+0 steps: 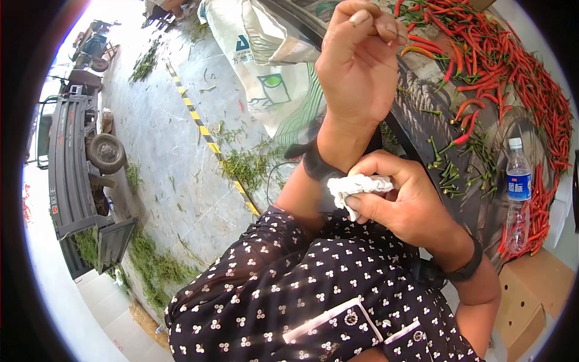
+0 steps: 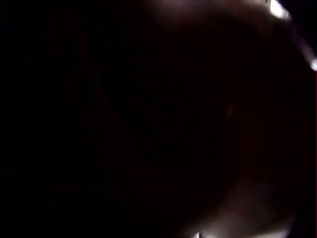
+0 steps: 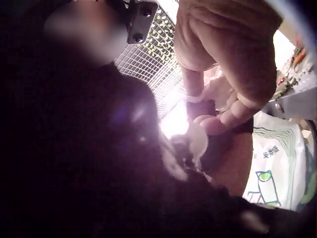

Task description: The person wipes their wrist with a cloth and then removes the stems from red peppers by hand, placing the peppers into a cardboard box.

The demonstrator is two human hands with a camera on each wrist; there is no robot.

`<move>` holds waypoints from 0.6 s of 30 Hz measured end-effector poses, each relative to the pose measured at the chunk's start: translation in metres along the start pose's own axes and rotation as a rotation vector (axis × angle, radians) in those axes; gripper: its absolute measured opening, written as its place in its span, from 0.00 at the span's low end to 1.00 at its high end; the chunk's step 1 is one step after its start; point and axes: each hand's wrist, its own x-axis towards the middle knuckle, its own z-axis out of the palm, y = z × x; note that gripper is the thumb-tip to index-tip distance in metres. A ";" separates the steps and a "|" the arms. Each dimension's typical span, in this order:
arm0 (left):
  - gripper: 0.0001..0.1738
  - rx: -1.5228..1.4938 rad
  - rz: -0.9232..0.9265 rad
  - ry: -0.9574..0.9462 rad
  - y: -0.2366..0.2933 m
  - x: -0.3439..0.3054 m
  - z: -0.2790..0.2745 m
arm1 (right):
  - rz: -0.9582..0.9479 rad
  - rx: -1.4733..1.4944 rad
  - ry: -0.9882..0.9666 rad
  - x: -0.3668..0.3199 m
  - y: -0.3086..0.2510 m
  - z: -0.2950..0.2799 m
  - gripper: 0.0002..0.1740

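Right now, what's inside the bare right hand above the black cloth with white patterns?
The right hand holds crumpled white material, perhaps tissue, poking out past the thumb. Anything deeper in the grip is covered.

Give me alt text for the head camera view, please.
The right hand pinches crumpled white material by the wrist of the raised left hand. Red chilies lie at right, a printed sack and a truck further left.

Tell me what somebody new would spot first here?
Probably the long heap of bright red chillies, on the right of the head view. Next, the crumpled white wad in the right grip, near the middle. Then the yellow-and-black striped line along the grey floor, on the left.
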 end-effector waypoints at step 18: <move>0.08 0.076 0.058 0.026 -0.006 -0.002 0.001 | 0.138 0.101 0.033 -0.004 -0.006 0.000 0.07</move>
